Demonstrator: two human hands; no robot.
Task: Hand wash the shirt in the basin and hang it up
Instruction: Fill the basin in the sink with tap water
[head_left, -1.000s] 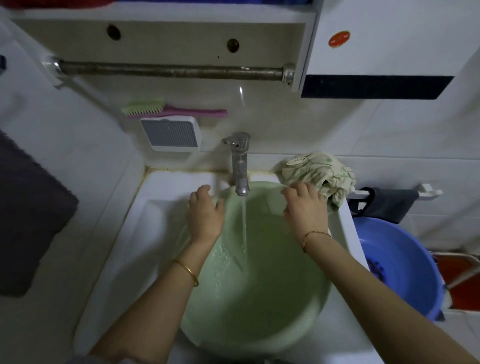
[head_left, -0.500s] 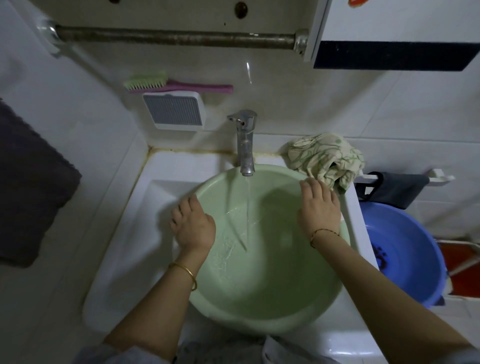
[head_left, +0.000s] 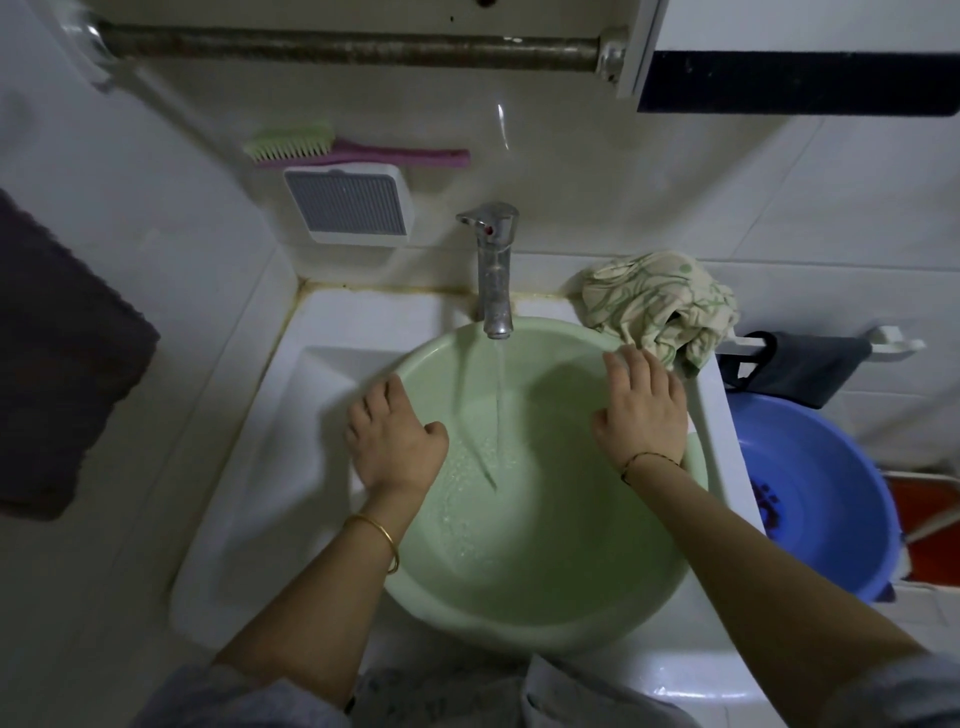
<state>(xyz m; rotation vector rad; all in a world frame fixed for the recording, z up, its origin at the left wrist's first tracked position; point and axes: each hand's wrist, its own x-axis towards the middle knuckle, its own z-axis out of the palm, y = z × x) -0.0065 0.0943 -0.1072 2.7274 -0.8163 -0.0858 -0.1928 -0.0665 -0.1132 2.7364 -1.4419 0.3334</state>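
- dark towel (head_left: 57, 364): hangs on the left wall, cut off by the frame edge.
- brush (head_left: 353, 150), vented box (head_left: 348, 205): on the back wall above the sink (head_left: 311, 395).
- left hand (head_left: 395, 436): grips the left rim of the basin (head_left: 545, 571), thumb inside, fingers outside.
- tap (head_left: 493, 270): runs water into the basin, between the hands.
- right hand (head_left: 644, 410): lies on the right rim, well apart from the left; fingertips blurred, grip cannot be told.
- shirt (head_left: 654, 306): bunched on the sink's back right corner, outside the basin, just beyond the right fingertips.
- blue tub (head_left: 831, 499): right of the sink, partly hidden by its edge.
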